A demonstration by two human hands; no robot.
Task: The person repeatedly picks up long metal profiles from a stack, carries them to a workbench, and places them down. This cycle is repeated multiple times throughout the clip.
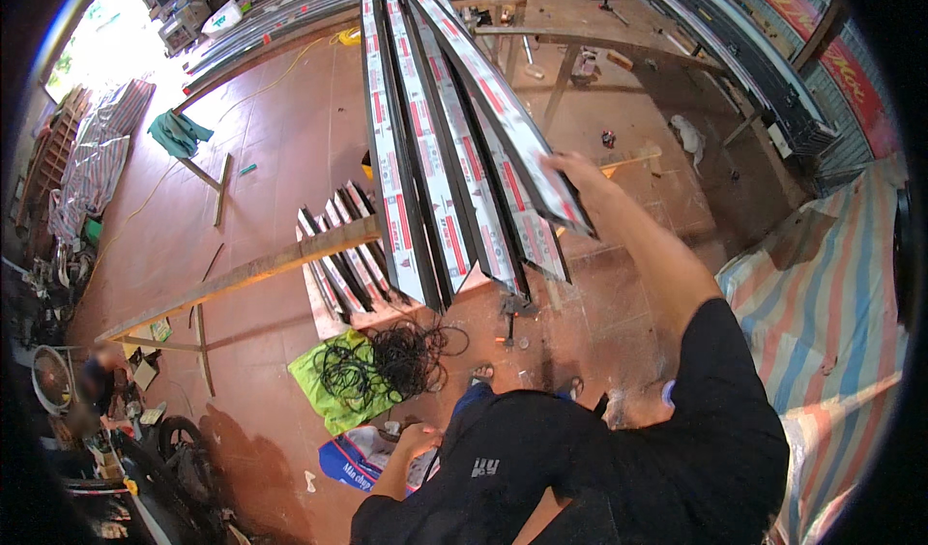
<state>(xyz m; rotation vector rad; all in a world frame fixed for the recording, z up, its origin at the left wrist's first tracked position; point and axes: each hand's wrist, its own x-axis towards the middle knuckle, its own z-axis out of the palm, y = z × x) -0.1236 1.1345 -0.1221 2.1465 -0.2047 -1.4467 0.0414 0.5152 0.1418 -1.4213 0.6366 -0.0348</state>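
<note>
My right hand (577,173) is closed around the near end of a long profile bar (503,100), dark-edged with white and red protective film. That bar lies slantwise over several similar bars (394,177), which run away from me side by side on a wooden support beam (261,260). My left hand (420,439) is low by my waist, its fingers curled; what they hold, if anything, cannot be made out. Beyond it, a tangle of black rubber cord (391,361) lies on a lime-green sack (333,385). A clamp-like tool (512,315) sits below the bar ends.
Shorter filmed bars (338,250) lie low beneath the beam. A striped tarp (822,294) covers something at right. More long profiles (735,52) are stacked far right. A green cloth (180,134) hangs on a wooden trestle at left. Motorbikes (179,448) and another person (97,381) are lower left.
</note>
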